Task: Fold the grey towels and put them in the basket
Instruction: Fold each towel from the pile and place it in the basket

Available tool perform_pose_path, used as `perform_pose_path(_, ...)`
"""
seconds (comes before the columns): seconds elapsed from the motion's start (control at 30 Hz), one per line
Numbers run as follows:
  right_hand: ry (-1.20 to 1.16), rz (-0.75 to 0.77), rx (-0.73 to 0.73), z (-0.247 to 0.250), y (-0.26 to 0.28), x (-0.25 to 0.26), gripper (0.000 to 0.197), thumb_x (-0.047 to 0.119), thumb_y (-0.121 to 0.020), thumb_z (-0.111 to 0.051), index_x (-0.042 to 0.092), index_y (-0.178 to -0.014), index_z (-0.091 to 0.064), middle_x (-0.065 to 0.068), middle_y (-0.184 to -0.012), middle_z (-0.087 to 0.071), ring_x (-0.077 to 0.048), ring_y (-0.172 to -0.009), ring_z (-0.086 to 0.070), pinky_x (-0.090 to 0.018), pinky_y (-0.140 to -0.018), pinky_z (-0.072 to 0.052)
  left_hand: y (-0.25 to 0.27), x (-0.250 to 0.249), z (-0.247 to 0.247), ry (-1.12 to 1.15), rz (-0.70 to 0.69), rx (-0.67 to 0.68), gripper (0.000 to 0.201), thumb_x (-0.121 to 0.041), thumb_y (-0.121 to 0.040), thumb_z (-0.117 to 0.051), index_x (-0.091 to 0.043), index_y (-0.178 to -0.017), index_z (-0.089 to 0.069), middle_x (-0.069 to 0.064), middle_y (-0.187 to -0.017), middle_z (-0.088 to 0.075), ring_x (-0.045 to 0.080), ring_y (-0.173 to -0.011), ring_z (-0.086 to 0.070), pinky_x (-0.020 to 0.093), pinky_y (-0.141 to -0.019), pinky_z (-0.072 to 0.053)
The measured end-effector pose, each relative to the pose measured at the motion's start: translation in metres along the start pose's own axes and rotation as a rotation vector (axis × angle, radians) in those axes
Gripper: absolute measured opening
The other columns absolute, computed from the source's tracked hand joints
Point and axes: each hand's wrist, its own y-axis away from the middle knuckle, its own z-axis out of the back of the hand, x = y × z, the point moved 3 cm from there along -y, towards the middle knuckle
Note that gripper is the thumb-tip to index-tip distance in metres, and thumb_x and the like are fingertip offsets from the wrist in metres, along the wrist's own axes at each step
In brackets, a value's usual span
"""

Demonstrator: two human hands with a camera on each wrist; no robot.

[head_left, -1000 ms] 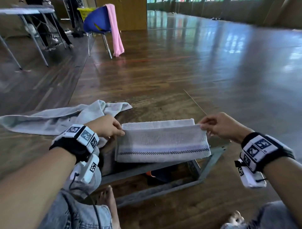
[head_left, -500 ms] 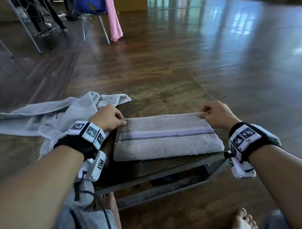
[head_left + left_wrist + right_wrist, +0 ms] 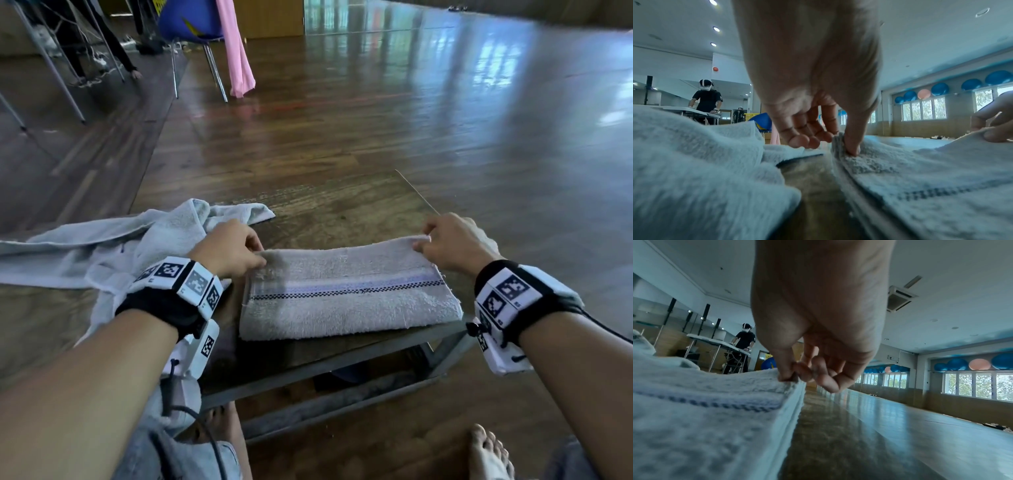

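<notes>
A folded grey towel [image 3: 346, 294] with a purple and checked stripe lies on a low wooden table [image 3: 342, 212]. My left hand [image 3: 233, 251] pinches its far left corner [image 3: 838, 142] between thumb and fingers. My right hand [image 3: 445, 243] pinches the far right corner [image 3: 791, 378], lifting the edge slightly. A second grey towel [image 3: 113, 246] lies crumpled at the left, beside my left wrist [image 3: 694, 162]. No basket is in view.
The table's near edge and metal frame [image 3: 342, 387] sit just above my bare feet. Polished wood floor stretches beyond. A blue chair [image 3: 191, 27] with a pink cloth [image 3: 236, 51] stands far back left, near folding tables [image 3: 51, 61].
The towel, held up and hanging a second ago, has been laid flat on the table. Both hands have kept their pinch on the far corners, now slightly raised.
</notes>
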Motion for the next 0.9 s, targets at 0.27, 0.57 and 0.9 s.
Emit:
perform_pose_path(0.27, -0.555, 0.222, -0.507, 0.053, 0.021, -0.002, 0.014, 0.033, -0.086, -0.071, 0.034, -0.095, -0.06, 0.011, -0.078, -0.071, -0.009, -0.072, -0.07, -0.032, -0.069, -0.058, 0.021, -0.019, 0.048, 0.169, -0.331, -0.674, 0.016, -0.007, -0.081, -0.074, -0.017, -0.091, -0.067, 0.0, -0.083, -0.053, 0.002, -0.066, -0.047, 0.01, -0.062, -0.036)
perform_pose_path(0.57, -0.122, -0.013, 0.095, 0.008, 0.031, -0.04, 0.021, 0.017, -0.08, -0.058, 0.033, -0.093, -0.058, 0.002, -0.106, -0.069, -0.027, -0.097, -0.064, -0.045, -0.094, -0.053, 0.025, 0.009, -0.008, 0.081, 0.015, 0.149, 0.03, -0.039, -0.079, -0.081, -0.018, -0.095, -0.065, -0.005, -0.088, -0.066, 0.013, -0.085, -0.062, 0.029, -0.077, -0.05)
perform_pose_path(0.9, -0.116, -0.092, 0.061, -0.002, 0.027, -0.035, 0.036, 0.047, -0.092, -0.064, 0.018, -0.072, -0.063, -0.006, -0.088, -0.065, -0.026, -0.082, -0.061, -0.041, -0.083, -0.054, 0.005, 0.011, -0.03, -0.028, 0.197, 0.084, 0.053, -0.047, -0.089, -0.067, -0.013, -0.053, -0.05, 0.007, -0.055, -0.046, 0.022, -0.057, -0.049, 0.031, -0.057, -0.033)
